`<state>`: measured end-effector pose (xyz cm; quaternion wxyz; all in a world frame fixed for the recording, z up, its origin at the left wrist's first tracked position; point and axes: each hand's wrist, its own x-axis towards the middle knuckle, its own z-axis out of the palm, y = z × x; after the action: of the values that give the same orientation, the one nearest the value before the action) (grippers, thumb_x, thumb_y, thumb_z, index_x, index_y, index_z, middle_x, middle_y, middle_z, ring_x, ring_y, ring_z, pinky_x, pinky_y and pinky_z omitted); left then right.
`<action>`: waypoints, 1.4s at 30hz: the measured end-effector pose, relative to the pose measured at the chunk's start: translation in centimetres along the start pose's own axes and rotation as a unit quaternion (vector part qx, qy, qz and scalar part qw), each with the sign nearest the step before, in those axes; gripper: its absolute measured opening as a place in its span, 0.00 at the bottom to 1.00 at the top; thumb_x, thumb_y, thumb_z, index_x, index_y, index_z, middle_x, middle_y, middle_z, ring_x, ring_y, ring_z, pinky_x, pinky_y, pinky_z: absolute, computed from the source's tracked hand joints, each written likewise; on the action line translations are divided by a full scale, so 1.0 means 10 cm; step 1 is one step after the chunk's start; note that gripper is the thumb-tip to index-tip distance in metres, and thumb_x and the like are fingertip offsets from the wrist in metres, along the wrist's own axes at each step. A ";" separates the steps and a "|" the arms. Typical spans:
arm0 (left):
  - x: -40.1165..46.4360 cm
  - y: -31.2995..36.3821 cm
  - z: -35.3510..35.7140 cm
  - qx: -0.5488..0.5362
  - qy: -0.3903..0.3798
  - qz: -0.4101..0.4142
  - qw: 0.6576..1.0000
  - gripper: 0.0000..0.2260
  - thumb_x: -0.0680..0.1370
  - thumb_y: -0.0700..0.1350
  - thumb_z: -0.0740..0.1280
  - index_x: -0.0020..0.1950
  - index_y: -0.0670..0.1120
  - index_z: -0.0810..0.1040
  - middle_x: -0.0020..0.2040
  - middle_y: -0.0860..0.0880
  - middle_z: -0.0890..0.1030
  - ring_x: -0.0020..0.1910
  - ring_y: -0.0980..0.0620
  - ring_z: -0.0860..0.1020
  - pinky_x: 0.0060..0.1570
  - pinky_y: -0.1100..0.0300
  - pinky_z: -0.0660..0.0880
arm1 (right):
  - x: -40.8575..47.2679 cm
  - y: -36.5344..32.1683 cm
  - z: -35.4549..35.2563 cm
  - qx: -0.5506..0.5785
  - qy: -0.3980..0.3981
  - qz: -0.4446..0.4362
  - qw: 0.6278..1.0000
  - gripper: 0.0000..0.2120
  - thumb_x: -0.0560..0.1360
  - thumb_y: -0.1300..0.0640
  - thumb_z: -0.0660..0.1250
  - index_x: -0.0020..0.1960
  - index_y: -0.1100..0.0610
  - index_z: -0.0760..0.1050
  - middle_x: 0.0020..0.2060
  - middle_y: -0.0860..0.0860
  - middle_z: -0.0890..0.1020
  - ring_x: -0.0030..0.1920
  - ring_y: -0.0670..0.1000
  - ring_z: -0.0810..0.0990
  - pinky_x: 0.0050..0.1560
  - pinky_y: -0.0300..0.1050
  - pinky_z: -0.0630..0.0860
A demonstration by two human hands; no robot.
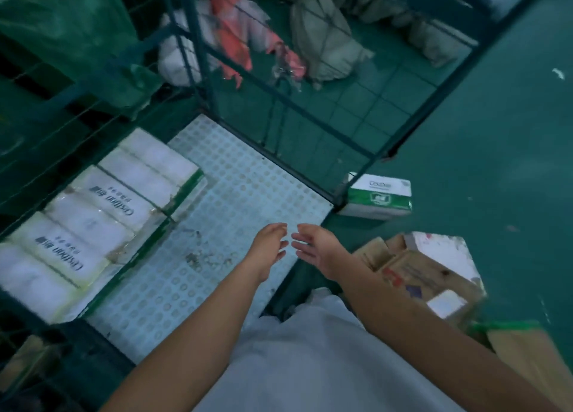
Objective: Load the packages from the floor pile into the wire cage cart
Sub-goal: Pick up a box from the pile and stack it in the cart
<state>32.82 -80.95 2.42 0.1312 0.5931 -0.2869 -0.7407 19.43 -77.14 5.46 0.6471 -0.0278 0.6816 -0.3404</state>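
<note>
Both hands, left hand [269,248] and right hand [313,248], hang loose-fingered and empty over the cart floor [235,194]. Remaining packages: tissue carton [379,194] and cardboard boxes [428,272] at my right. I'd stack them flush against the loaded tissue packs [102,213].

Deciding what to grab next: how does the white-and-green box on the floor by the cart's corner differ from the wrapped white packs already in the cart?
The white-and-green box lies alone on the green floor outside the cage; the wrapped packs sit in a row on the cart's perforated floor, along its left wall. The box shows a green band on its side; the packs look covered in clear film. Both carry similar printed lettering. Neither hand touches either.
</note>
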 end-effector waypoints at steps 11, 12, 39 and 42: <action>0.28 0.16 1.29 0.149 -0.071 -0.015 0.986 0.12 0.85 0.45 0.62 0.67 0.48 0.77 0.61 0.50 0.80 0.61 0.49 0.79 0.66 0.52 0.75 | -0.02 0.06 -1.28 0.167 0.076 0.003 0.983 0.15 0.84 0.55 0.61 0.69 0.57 0.73 0.59 0.53 0.81 0.61 0.53 0.80 0.63 0.47 0.76; 0.32 0.18 1.41 0.163 -0.075 -0.014 0.984 0.12 0.85 0.45 0.62 0.68 0.48 0.77 0.61 0.50 0.80 0.60 0.50 0.79 0.66 0.52 0.75 | -0.02 0.02 -1.38 0.178 0.081 0.002 0.981 0.15 0.85 0.55 0.60 0.69 0.58 0.73 0.58 0.53 0.81 0.60 0.53 0.80 0.63 0.47 0.76; 1.60 0.44 4.61 0.466 -0.147 -0.039 0.871 0.05 0.85 0.47 0.62 0.58 0.51 0.76 0.58 0.48 0.78 0.55 0.49 0.78 0.57 0.53 0.76 | 0.76 -0.60 -4.17 0.388 0.182 0.031 0.903 0.16 0.83 0.56 0.63 0.68 0.62 0.74 0.50 0.54 0.82 0.41 0.49 0.78 0.45 0.42 0.75; 2.05 0.35 4.81 0.509 -0.145 -0.051 0.847 0.07 0.85 0.46 0.62 0.48 0.51 0.74 0.51 0.46 0.75 0.52 0.48 0.74 0.50 0.56 0.71 | 1.16 -0.62 -4.34 0.412 0.187 0.049 0.891 0.15 0.83 0.55 0.63 0.68 0.61 0.74 0.52 0.55 0.81 0.41 0.49 0.78 0.42 0.42 0.74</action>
<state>-18.96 -81.75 -5.68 -0.2697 0.4760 -0.6088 -0.5745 -23.97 -68.83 -4.44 0.4772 0.3385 0.5889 -0.5575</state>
